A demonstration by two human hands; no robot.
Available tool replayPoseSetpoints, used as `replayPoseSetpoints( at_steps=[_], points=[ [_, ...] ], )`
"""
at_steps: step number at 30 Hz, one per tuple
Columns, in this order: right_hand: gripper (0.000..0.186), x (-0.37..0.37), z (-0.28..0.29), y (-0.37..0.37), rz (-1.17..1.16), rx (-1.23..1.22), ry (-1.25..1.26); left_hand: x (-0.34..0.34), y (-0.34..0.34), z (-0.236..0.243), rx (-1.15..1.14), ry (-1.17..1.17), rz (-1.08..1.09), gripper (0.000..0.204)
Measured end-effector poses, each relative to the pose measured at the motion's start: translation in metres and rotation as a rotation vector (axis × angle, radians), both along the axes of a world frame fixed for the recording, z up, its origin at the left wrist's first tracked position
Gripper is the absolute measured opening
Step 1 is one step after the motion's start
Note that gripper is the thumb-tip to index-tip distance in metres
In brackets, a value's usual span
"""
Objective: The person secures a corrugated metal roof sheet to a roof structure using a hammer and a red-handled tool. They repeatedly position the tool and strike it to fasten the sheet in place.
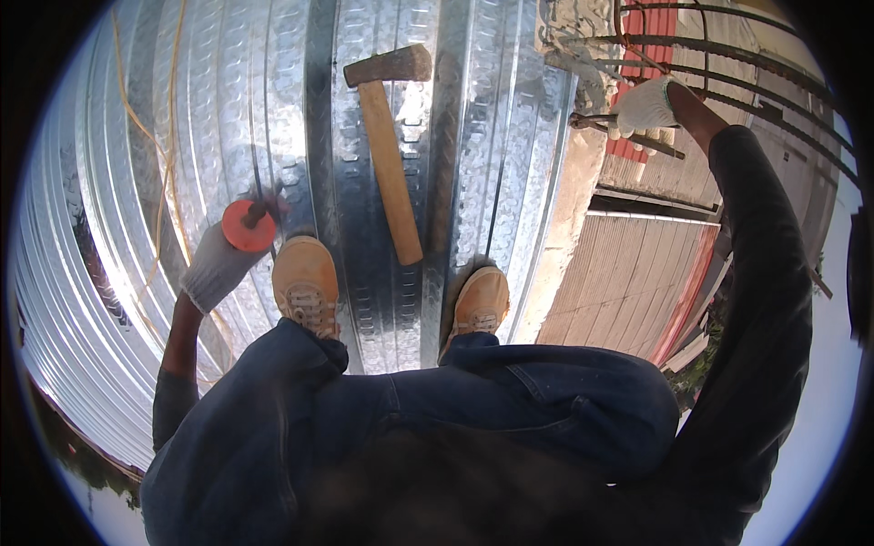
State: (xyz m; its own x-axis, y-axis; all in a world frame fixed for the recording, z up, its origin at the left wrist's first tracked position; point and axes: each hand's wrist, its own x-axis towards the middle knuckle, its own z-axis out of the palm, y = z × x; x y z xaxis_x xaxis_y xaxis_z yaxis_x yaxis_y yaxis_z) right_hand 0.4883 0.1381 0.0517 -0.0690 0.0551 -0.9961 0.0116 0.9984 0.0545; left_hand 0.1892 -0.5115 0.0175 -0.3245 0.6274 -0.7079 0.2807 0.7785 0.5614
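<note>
Hands [218, 266] [646, 105] tight round chisel [244, 229] and rebar [594, 121]

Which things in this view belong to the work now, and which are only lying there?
Seemingly in use:
orange-guarded tool, in the left hand
steel bar, gripped by the right hand

Lying about, though perhaps also for the work:
wooden-handled tool, untouched on the metal decking
yellow cord, on the decking at left
</note>
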Motion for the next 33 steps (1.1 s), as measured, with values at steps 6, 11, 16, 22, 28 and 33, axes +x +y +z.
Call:
replayPoseSetpoints(
  at_steps=[6,11,16,22,28,33],
  points=[
    [0.037,0.038,-0.017,0.052,-0.152,-0.159,0.148,-0.003,0.005,-0.001,-0.027,-0.013,-0.034,0.043],
    [0.036,0.055,0.001,-0.01,-0.625,-0.063,0.14,-0.007,0.0,0.005,-0.087,-0.014,-0.047,0.042],
    [0.024,0.048,0.01,-0.045,-0.248,0.177,0.352,-0.012,0.006,0.001,-0.093,-0.019,-0.075,0.042],
    [0.021,0.031,0.013,-0.041,-0.275,0.061,0.153,-0.014,0.003,0.008,-0.122,-0.014,-0.084,0.041],
    [0.024,0.073,-0.008,0.002,-0.225,0.069,0.031,-0.014,0.011,0.003,-0.096,-0.025,-0.112,0.04],
    [0.044,0.032,0.017,-0.038,-0.26,0.084,0.175,-0.015,0.004,0.01,-0.124,-0.013,-0.113,0.04]
  ],
)
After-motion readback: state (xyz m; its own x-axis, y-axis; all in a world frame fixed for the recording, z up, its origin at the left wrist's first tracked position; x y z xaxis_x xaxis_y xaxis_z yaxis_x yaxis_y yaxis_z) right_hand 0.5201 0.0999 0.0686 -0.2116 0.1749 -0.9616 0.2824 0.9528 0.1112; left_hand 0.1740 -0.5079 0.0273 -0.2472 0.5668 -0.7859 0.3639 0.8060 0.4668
